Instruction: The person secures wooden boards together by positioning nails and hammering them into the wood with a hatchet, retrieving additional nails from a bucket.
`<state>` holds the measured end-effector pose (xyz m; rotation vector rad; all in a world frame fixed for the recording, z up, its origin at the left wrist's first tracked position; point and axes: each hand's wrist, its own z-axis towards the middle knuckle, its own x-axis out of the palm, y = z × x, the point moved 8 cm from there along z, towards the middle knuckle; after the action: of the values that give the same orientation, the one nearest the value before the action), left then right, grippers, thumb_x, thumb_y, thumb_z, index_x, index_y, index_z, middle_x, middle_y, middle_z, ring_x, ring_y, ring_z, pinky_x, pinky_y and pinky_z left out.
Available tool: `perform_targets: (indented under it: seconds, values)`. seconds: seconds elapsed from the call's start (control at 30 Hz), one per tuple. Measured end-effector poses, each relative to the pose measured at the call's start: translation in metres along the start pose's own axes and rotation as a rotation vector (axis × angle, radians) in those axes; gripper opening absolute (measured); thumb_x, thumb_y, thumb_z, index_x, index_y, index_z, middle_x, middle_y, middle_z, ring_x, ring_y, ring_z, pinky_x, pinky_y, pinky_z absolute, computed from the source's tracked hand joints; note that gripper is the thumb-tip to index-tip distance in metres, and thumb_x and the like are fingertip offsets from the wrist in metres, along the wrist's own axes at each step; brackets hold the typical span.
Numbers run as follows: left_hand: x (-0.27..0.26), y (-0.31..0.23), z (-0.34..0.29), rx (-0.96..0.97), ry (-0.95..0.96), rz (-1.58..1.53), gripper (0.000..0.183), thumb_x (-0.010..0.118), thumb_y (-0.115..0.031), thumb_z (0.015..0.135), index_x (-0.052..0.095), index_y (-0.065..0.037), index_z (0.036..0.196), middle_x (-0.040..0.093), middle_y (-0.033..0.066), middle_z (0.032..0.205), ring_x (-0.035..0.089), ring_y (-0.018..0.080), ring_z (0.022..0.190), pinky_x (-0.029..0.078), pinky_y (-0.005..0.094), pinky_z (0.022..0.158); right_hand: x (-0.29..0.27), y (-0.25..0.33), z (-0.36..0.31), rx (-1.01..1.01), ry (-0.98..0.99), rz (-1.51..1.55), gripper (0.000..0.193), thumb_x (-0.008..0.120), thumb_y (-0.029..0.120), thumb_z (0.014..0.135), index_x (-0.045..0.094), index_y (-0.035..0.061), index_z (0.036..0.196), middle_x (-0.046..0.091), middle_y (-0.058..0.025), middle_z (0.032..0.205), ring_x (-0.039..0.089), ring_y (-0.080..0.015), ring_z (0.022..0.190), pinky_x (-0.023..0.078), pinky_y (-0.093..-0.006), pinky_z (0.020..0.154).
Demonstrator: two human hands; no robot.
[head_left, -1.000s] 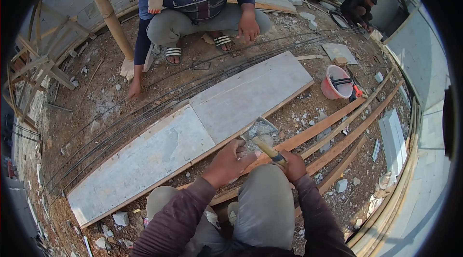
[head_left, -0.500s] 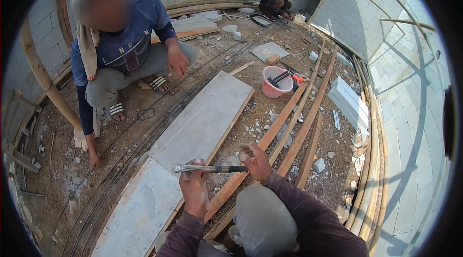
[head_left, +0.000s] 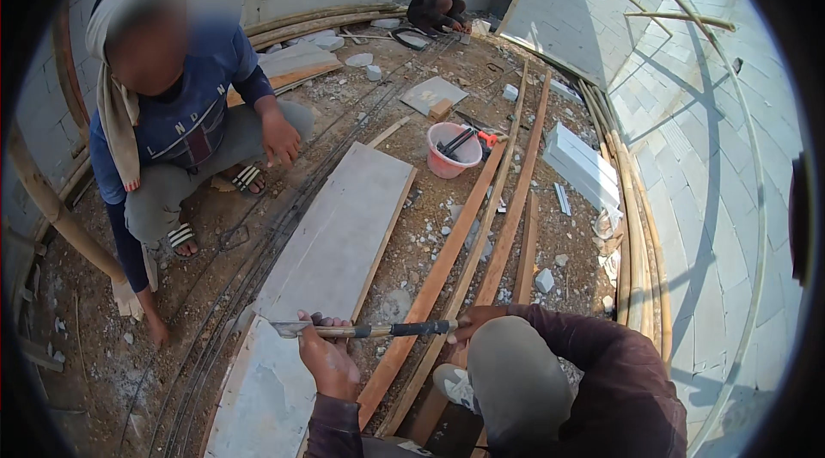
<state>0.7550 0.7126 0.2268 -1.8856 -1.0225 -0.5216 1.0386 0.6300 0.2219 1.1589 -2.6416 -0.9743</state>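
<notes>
A hammer point(head_left: 361, 332) with a pale metal head end, a light shaft and dark bands on its handle lies level across my front. My left hand point(head_left: 331, 363) is closed around it near the head end. At the other end, my right hand point(head_left: 474, 323) grips the tip of the handle. Beneath the left hand is a long grey panel point(head_left: 335, 226) with wooden edges, lying on the ground. Below the tool, brown timber strips point(head_left: 430, 303) run away from me past my knee.
A person in a blue shirt point(head_left: 185, 136) squats at left, one hand down near thin steel bars point(head_left: 249, 295). A pink bucket point(head_left: 447, 167) holds tools. White blocks point(head_left: 580, 166) and bamboo poles point(head_left: 640, 260) lie along the right wall. Another person point(head_left: 438, 7) crouches far back.
My right hand has moved right and down to the handle's end, where it now takes hold. The hammer and left hand have dropped slightly lower. The view has shifted right.
</notes>
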Motion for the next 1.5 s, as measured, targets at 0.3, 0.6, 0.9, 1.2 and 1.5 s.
perform_targets:
  seconds: [0.3,0.6,0.9,1.2,1.5]
  values:
    - [-0.031,-0.042,0.023,0.132,-0.184,0.094,0.034,0.059,-0.044,0.094,0.050,-0.012,0.092,0.043,-0.0028,0.072,0.044,0.0097,0.062,0.044,0.0278,0.062,-0.019,-0.018,0.104,-0.264,0.123,-0.031,0.040,0.066,0.039,0.090,0.066,0.0012,0.102,0.068,-0.0038,0.090,0.064,-0.0113,0.085,0.051,-0.0281,0.073]
    - [-0.069,-0.045,-0.036,-0.027,-0.350,0.010,0.024,0.063,-0.036,0.091,0.058,-0.013,0.087,0.048,-0.0070,0.062,0.050,0.0051,0.050,0.048,0.0218,0.048,-0.265,-0.141,0.221,-0.103,-0.709,0.897,0.039,0.064,0.040,0.090,0.059,0.0013,0.097,0.065,-0.0094,0.081,0.062,-0.0163,0.061,0.052,-0.0309,0.052]
    - [-0.061,-0.028,-0.155,0.134,-0.912,0.482,0.028,0.060,-0.031,0.092,0.047,-0.018,0.070,0.036,-0.0071,0.053,0.035,0.0081,0.042,0.030,0.0225,0.036,-0.509,-0.189,0.223,-0.170,-1.021,1.377,0.072,0.060,0.052,0.088,0.040,0.0020,0.136,0.055,-0.0251,0.117,0.066,-0.0358,0.091,0.059,-0.0465,0.073]
    - [-0.087,-0.067,-0.233,0.369,-0.949,0.401,0.020,0.058,-0.032,0.095,0.059,-0.012,0.097,0.049,-0.0071,0.068,0.047,0.0033,0.052,0.041,0.0189,0.045,-0.625,-0.245,0.295,-0.276,-0.720,1.592,0.034,0.044,0.010,0.092,0.051,-0.0107,0.118,0.062,-0.0259,0.108,0.064,-0.0426,0.098,0.062,-0.0485,0.080]
    - [-0.078,-0.062,-0.244,0.393,-0.930,0.350,0.023,0.056,-0.032,0.098,0.059,-0.012,0.107,0.047,-0.0081,0.070,0.044,0.0009,0.054,0.040,0.0147,0.045,-0.462,-0.248,0.262,-0.259,-0.848,1.363,0.024,0.047,0.005,0.091,0.050,-0.0119,0.107,0.064,-0.0245,0.099,0.067,-0.0357,0.087,0.063,-0.0400,0.075]
